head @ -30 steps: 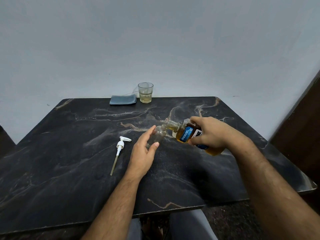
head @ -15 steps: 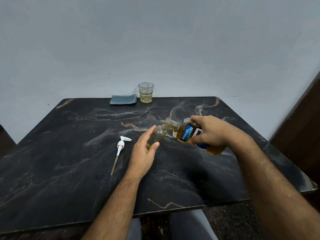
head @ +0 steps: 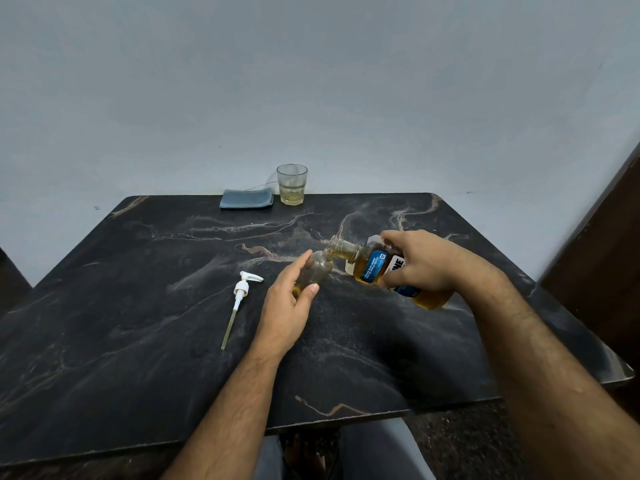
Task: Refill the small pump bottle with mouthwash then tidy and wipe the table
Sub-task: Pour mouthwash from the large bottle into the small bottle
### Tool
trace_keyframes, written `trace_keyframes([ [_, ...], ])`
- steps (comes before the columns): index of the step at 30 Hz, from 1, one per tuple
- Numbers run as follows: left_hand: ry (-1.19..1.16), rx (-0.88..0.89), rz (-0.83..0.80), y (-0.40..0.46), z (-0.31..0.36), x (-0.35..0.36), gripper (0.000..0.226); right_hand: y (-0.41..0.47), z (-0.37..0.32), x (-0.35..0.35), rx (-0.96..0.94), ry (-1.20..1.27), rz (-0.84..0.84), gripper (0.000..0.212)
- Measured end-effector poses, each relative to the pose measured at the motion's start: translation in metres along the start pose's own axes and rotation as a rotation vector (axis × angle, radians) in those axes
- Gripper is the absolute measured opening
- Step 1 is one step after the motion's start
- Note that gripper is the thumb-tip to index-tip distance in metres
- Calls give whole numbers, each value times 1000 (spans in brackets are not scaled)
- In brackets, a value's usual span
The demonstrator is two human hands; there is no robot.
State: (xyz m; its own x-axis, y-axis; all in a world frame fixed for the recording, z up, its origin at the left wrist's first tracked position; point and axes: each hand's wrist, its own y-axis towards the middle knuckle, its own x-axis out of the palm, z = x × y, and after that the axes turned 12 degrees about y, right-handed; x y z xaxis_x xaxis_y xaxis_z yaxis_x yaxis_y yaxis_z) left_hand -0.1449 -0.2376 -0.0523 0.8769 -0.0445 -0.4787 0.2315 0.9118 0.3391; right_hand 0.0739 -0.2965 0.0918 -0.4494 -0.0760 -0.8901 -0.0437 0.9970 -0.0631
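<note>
Head view. A small clear plastic pump bottle (head: 314, 271), its neck open, is held upright on the black marble-patterned worktop (head: 145, 358) by the left hand (head: 290, 299), fingers curled round its near side, apparently to steady it against tipping. A large clear mouthwash bottle with blue label and amber liquid (head: 384, 270) is gripped by the right hand (head: 420, 261) and tilted towards 9 o'clock, mouth meeting the small neck so liquid can pass; a little amber liquid is seen low in the small bottle. The white pump head with dip tube (head: 239, 299) lies at 9 o'clock of the left hand, set clear of pouring. At 12 o'clock, a folded blue cloth (head: 246, 198) and a clear glass tumbler holding pale liquid (head: 292, 184) stand just beside each other by the wall, the cloth judged reserved for wiping.
</note>
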Motion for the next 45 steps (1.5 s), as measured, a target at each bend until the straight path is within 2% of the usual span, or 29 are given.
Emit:
trace_keyframes([
  [45,40,-29,-21,1,1,-1,62,3,-2,-2,12,11,-24,41],
])
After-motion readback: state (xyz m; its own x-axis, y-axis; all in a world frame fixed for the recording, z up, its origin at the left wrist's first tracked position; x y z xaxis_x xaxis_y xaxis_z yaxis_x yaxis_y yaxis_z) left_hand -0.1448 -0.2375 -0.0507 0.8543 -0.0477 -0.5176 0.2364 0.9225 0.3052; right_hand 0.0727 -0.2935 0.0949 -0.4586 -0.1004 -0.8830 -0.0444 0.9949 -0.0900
